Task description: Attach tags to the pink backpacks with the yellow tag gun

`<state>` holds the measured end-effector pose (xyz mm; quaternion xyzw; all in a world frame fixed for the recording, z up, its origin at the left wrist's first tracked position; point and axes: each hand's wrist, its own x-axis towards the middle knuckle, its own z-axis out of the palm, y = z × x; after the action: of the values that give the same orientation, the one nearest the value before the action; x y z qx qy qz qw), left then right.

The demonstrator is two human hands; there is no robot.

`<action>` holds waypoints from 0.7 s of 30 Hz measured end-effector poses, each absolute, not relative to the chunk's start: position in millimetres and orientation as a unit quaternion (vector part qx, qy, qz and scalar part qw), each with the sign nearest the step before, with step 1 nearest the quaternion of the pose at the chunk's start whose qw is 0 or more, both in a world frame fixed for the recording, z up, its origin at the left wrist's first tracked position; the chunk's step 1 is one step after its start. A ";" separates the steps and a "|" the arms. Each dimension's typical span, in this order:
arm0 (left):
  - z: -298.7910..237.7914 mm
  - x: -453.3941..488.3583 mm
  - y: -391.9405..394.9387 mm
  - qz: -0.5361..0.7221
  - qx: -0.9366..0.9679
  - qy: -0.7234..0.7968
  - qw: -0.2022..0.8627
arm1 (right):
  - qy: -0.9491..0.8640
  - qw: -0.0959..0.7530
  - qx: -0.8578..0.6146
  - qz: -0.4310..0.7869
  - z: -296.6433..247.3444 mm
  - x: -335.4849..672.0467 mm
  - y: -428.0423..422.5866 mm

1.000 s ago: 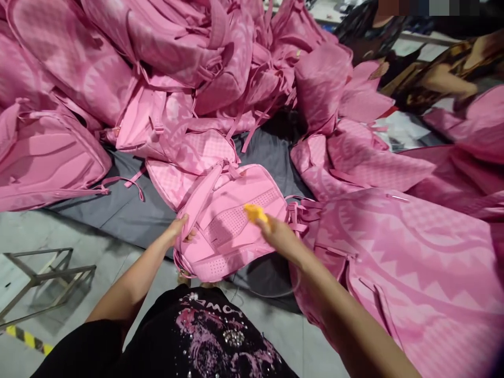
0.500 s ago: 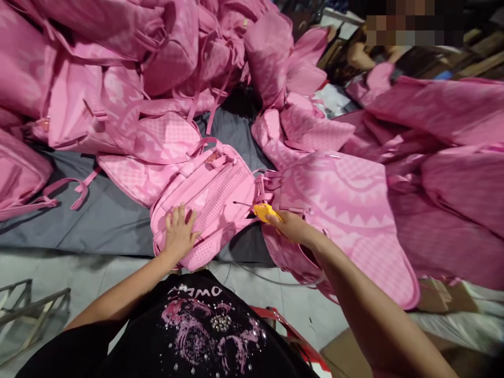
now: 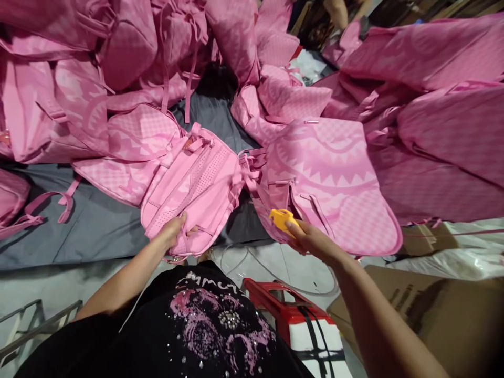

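A pink backpack [image 3: 197,189] lies with its strapped, perforated back panel up. At its lower part, my left hand [image 3: 176,231] is closed on the pink material, thumb on top and the other fingers mostly hidden. My right hand [image 3: 307,236] grips a yellow handheld tool [image 3: 282,219], apart from the backpack under my left hand. The tool's thin rod does not show clearly now. Behind it, a second pink backpack [image 3: 326,178] lies with its jagged-tooth print up and its straps towards the first.
Piled pink bags [image 3: 129,47] cover the far left, and more bags [image 3: 444,121] lie right. Dark grey cloth [image 3: 94,226] lies beneath. A clear hose [image 3: 271,268], a red-and-white stool [image 3: 271,294], and a cardboard box [image 3: 425,304] are near my body. Another person's arm [image 3: 337,11] shows far off.
My left hand has gone from lying spread on the backpack to gripping its lower part, and the backpack has shifted. The yellow tool has drawn back from it. The view has also shifted.
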<state>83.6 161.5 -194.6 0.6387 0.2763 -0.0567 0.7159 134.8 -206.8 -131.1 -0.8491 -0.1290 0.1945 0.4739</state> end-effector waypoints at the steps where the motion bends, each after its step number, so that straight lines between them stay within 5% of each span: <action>1: -192.2 83.8 161.3 -0.082 0.616 0.294 0.726 | -0.130 0.469 -0.853 0.187 -135.5 131.7 -205.0; 4: -196.0 80.6 142.5 -0.027 0.742 0.215 0.635 | -0.178 0.434 -0.859 0.203 -138.0 127.6 -194.1; 8: -211.2 77.0 106.8 0.141 0.954 0.071 0.255 | -0.130 0.329 -0.935 0.001 -127.6 125.7 -186.9; 11: -210.8 78.4 97.6 0.130 0.990 0.011 0.062 | -0.139 0.310 -0.941 0.004 -127.9 114.2 -190.4; 16: -178.4 57.2 139.4 0.244 0.948 -0.058 0.195 | -0.122 0.297 -0.945 0.058 -170.2 61.9 -180.5; 18: -165.7 43.9 166.9 0.333 0.872 0.060 0.355 | -0.118 0.286 -0.944 0.112 -197.8 36.2 -164.1; 21: -157.9 35.5 197.5 0.225 0.685 0.253 0.645 | -0.116 0.251 -0.945 0.174 -235.3 8.4 -134.0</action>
<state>35.5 197.5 -157.9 0.6849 0.2533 0.2249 0.6451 8.4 -134.0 -235.3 -0.9450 -0.1159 0.1742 0.2514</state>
